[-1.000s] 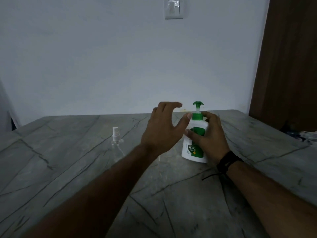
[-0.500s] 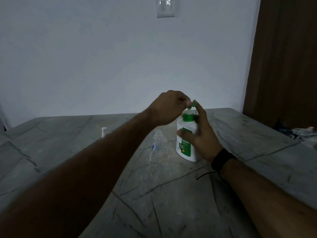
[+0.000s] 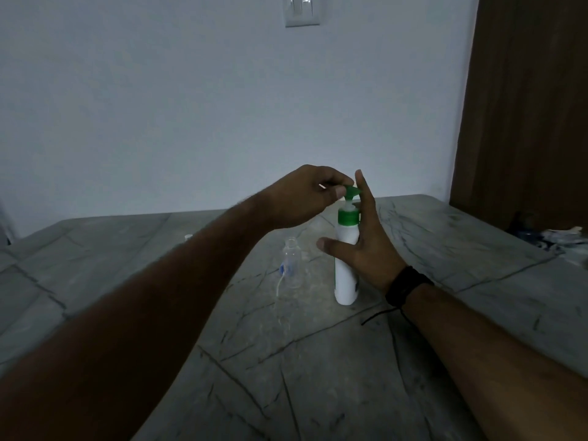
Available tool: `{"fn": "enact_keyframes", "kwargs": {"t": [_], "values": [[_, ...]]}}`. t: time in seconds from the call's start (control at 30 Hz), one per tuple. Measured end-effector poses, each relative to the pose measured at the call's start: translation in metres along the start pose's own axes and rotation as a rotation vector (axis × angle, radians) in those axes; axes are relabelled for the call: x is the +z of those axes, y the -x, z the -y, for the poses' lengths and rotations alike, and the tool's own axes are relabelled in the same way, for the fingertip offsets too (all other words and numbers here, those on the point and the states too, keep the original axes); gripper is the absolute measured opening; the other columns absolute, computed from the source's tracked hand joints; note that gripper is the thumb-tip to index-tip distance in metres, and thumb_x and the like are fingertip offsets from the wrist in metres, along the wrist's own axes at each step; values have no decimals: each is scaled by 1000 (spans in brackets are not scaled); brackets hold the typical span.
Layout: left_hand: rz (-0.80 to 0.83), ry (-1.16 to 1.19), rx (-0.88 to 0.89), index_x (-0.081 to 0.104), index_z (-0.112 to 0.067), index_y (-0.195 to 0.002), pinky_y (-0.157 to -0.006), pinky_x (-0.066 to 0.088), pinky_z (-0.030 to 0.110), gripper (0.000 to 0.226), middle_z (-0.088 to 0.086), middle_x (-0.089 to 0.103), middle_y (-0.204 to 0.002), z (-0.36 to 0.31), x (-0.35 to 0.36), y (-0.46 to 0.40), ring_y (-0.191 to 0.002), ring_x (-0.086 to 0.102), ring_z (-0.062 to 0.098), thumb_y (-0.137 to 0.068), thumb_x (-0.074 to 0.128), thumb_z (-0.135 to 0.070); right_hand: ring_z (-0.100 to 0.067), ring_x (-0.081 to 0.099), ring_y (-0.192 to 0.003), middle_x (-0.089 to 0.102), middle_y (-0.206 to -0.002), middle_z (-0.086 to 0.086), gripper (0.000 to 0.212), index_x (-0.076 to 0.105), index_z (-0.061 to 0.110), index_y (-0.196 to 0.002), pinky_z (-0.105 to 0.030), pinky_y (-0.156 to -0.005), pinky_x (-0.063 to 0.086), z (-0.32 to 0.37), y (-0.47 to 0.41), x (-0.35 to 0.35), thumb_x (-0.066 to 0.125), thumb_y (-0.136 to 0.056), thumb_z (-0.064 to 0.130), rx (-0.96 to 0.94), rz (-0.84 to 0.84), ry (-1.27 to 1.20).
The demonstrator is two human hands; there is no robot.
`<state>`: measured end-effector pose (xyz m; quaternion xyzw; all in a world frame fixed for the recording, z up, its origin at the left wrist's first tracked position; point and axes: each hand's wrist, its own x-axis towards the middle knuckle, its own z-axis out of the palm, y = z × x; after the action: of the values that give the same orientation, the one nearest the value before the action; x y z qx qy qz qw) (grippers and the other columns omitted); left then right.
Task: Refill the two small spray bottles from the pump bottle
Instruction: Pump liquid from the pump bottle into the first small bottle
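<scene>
Your left hand (image 3: 305, 195) pinched the green pump head (image 3: 351, 194) of the white plastic pump bottle (image 3: 345, 268) standing mid-table; your right hand (image 3: 362, 246), fingers straight, braced it. An uncapped clear small spray bottle (image 3: 292, 264) stood just left on the grey marble table (image 3: 318, 361).

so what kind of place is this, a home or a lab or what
Most likely a room in a home, though that is a guess. A marble-patterned table stands against a plain white wall with a light switch plate, and a dark wooden door is on the right.

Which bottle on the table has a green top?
The white pump bottle, held by both hands, has the green pump head; the small clear bottle beside it stands open, uncapped.
</scene>
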<state>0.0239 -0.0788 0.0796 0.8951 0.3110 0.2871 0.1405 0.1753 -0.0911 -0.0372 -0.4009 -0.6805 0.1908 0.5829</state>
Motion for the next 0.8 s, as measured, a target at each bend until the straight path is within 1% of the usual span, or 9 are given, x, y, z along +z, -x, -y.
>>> {"fn": "enact_keyframes", "kwargs": {"t": [0.1, 0.17, 0.27, 0.33, 0.43, 0.6, 0.63, 0.73, 0.8], "values": [[26, -58, -2, 62, -18, -124, -86, 45, 15, 34, -8, 64, -119, 2, -1, 1, -101, 60, 5, -97, 55, -35, -3, 46, -134, 36, -156, 14, 120, -2, 57, -150, -38, -110, 43, 7, 1, 6, 84, -66, 51, -6, -51, 65], [4, -68, -14, 63, -19, -125, -89, 45, 19, 34, -9, 64, -119, 6, 0, 2, -101, 60, 4, -96, 54, -37, -6, 52, -128, 40, -152, 14, 122, -3, 58, -149, -38, -106, 47, 10, 0, 8, 84, -64, 56, -20, -66, 120], [-33, -77, -42, 62, -21, -125, -91, 44, 22, 34, -10, 63, -119, 10, 2, 5, -102, 57, 3, -97, 52, -38, -6, 51, -129, 39, -153, 13, 127, -4, 55, -151, -36, -106, 47, 10, -1, 8, 87, -62, 54, -53, -42, 160], [-49, -86, -43, 62, -21, -123, -87, 45, 20, 33, -11, 63, -114, 11, 2, 6, -97, 57, 2, -98, 51, -38, -6, 49, -132, 36, -156, 12, 129, -5, 52, -152, -37, -107, 47, 8, -3, 8, 89, -63, 49, -63, 2, 165], [-58, -91, -58, 60, -21, -121, -77, 43, 16, 31, -11, 62, -107, 15, 2, 8, -86, 56, -1, -99, 48, -38, -3, 56, -121, 44, -148, 12, 129, -4, 49, -153, -31, -100, 51, 5, -2, 8, 90, -66, 38, -69, 56, 137], [-37, -38, -89, 58, -22, -122, -78, 46, 20, 29, -11, 61, -102, 19, 1, 12, -90, 58, 3, -100, 45, -37, 1, 59, -113, 40, -134, 40, 119, 7, 48, -153, -21, -93, 52, 4, -1, 12, 89, -71, 27, -100, 37, 111], [-39, -23, -92, 58, -22, -122, -79, 47, 22, 29, -10, 62, -103, 20, 1, 13, -91, 59, 5, -100, 46, -36, -1, 60, -110, 43, -135, 38, 115, 10, 49, -153, -25, -93, 54, 4, -1, 13, 88, -72, 25, -104, 22, 114], [-65, -63, -93, 59, -22, -119, -74, 45, 19, 30, -11, 62, -98, 21, 0, 14, -89, 59, 5, -99, 47, -41, -16, 64, -101, 55, -133, 12, 106, 17, 54, -147, -46, -87, 57, 6, 0, 16, 82, -68, 28, -99, -4, 140], [-94, -103, -104, 60, -23, -118, -73, 44, 19, 34, -9, 63, -99, 23, 1, 16, -89, 59, 7, -97, 48, -46, -23, 63, -98, 61, -123, 4, 102, 20, 54, -146, -49, -84, 56, 6, 0, 16, 75, -62, 37, -98, -14, 204]]}}
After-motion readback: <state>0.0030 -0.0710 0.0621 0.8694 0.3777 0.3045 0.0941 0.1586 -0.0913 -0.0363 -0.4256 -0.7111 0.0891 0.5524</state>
